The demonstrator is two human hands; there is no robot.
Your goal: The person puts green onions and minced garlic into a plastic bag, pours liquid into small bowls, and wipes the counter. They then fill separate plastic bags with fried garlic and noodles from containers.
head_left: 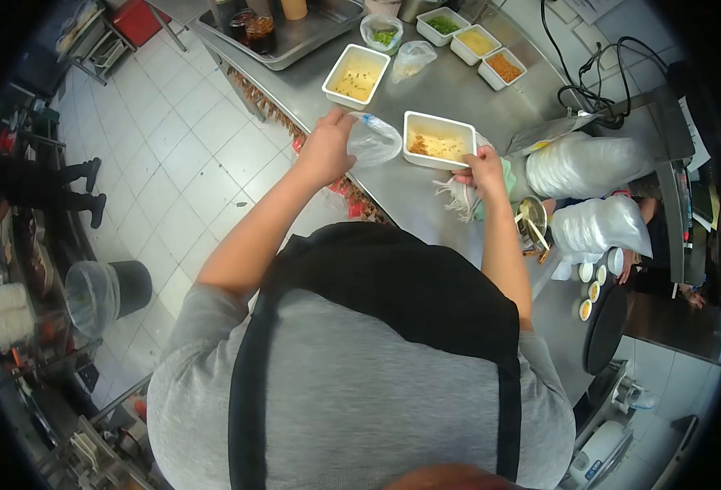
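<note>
My left hand (329, 149) is closed on the rim of a clear plastic bag (375, 140), which hangs over the near edge of the steel counter. With my right hand (483, 170) I grip the right corner of a white rectangular container (440, 118); pale yellow shredded food with some orange-brown bits lies in its bottom. Just beyond the bag sits a second white container (331, 85) with yellow food and green flecks. Near my right wrist are a pale green cloth (507, 175) and a white stringy bundle (458, 198).
At the back stand small tubs of chopped green herbs (440, 27), yellow food (476, 42) and orange bits (503, 67). A metal tray (311, 37) holds jars. Wrapped stacks (585, 163) and a pot (532, 220) are on the right. Another person's legs (83, 188) show at left, near a bin (128, 287).
</note>
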